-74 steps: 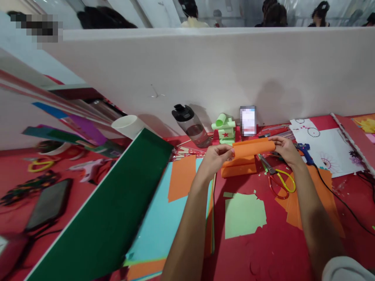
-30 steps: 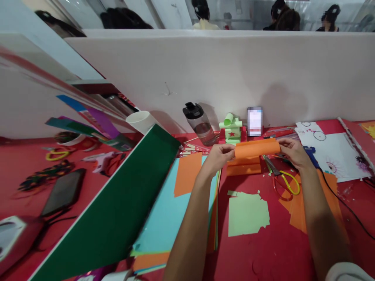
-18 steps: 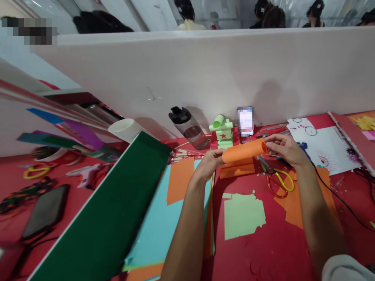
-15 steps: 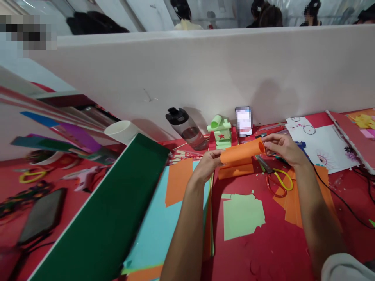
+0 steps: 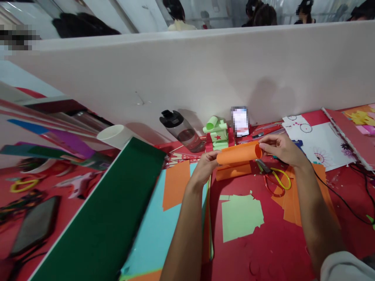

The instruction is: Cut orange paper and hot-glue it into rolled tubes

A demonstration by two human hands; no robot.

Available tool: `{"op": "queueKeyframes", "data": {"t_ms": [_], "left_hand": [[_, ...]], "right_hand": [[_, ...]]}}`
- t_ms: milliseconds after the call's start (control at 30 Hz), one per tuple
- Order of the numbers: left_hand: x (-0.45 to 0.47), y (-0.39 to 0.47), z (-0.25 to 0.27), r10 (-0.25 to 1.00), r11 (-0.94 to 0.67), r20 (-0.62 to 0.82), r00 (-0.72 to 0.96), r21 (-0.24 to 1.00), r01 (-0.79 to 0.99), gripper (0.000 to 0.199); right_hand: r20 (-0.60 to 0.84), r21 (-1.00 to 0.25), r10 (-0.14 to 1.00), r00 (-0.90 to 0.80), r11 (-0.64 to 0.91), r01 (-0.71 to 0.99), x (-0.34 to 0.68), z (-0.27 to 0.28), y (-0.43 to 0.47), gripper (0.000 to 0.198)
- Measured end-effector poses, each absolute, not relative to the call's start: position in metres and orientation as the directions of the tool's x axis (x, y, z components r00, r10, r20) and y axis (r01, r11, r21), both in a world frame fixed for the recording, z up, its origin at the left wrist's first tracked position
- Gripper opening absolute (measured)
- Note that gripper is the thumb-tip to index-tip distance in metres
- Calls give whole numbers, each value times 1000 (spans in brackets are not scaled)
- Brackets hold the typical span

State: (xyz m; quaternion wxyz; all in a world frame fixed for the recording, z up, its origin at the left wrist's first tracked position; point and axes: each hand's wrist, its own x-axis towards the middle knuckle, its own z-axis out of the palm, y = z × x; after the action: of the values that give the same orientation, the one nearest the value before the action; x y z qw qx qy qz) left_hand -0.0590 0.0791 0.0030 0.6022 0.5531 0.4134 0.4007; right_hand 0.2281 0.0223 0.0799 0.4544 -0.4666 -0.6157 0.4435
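An orange paper tube (image 5: 238, 153) is held level above the red table, one hand at each end. My left hand (image 5: 204, 168) grips its left end, fingers closed on the paper. At the open right end, my right hand (image 5: 279, 150) pinches the rim between thumb and fingers. Just below the tube is another orange paper piece (image 5: 234, 171). Scissors (image 5: 277, 179) with red and yellow handles lie under my right hand. Behind the tube stands a light green and red paper model (image 5: 218, 134) with a red star.
A dark green box (image 5: 105, 210) slants along the left beside blue sheets (image 5: 158, 234). Pale green paper scraps (image 5: 241, 218) lie in front, orange sheets (image 5: 293, 203) under my right forearm. A water bottle (image 5: 186, 134) and a phone (image 5: 240, 121) stand near the white partition (image 5: 205, 70).
The whole view has shifted slightly, so most things sit a little further left. Both hands keep hold of the orange tube, with hardly any change in its pose.
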Motion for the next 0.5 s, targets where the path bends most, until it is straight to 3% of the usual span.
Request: {"op": "queueKeyframes", "data": {"t_ms": [233,500], "left_hand": [[-56,80,7,965,-81,76,253,997,10,17],[-54,84,5,972,-149,137,190,988,48,21]], "right_hand": [[253,-919,964,-86,267,290,230,78,24,13],[280,-916,960,0,267,299,231,74,27,13]]}}
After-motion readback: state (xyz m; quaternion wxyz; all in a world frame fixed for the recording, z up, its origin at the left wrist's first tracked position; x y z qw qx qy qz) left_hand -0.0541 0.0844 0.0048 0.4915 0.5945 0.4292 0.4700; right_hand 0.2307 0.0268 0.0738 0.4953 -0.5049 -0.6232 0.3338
